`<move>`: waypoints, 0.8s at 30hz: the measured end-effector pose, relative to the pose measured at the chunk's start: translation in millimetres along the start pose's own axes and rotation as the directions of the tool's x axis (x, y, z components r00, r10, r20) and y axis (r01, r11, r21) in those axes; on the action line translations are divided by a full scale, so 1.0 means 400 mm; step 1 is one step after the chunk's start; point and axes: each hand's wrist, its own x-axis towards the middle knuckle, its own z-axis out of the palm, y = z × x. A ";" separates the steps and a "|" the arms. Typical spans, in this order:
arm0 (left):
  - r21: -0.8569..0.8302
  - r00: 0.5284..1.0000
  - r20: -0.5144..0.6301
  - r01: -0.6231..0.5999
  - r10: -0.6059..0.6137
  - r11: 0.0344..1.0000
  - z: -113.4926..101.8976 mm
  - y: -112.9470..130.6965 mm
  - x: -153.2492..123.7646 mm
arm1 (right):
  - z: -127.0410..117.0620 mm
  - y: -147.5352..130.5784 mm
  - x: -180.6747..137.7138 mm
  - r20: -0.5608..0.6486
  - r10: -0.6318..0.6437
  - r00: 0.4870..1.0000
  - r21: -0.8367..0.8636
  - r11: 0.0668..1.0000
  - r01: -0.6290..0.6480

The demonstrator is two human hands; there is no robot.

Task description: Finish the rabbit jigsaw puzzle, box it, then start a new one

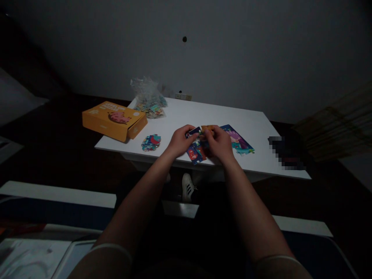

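Note:
Both hands meet over the near part of the white table. My left hand (181,140) is closed on a dark blue jigsaw piece (194,131). Pinched in the fingers of my right hand (220,142) is an orange jigsaw piece (207,127), close beside the dark blue one. Under the hands lies a joined patch of puzzle (197,153) with a red figure, partly covered by them. To the right, a larger colourful puzzle section (238,140) lies flat, its left side hidden by my right hand. A small heap of loose jigsaw pieces (151,142) rests left of my left hand.
An orange puzzle box (113,119) stands at the table's left edge. Behind it is a clear plastic bag (149,101) of puzzle pieces. A dark, pixelated object (286,155) sits at the right end of the white table (221,110). A wall socket is behind.

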 end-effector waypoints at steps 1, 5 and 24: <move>-0.016 1.000 0.001 0.005 -0.005 1.000 -0.001 0.001 -0.002 | 0.017 -0.002 0.014 0.020 0.000 1.000 0.042 0.999 -0.001; -0.008 0.999 -0.014 0.042 -0.043 0.999 -0.002 0.001 -0.008 | 0.061 0.023 0.017 0.095 0.056 0.994 0.192 0.979 -0.073; 0.091 0.975 0.103 -0.205 0.196 0.974 0.015 -0.020 -0.025 | 0.058 0.048 -0.015 0.268 -0.068 0.961 0.291 0.956 -0.013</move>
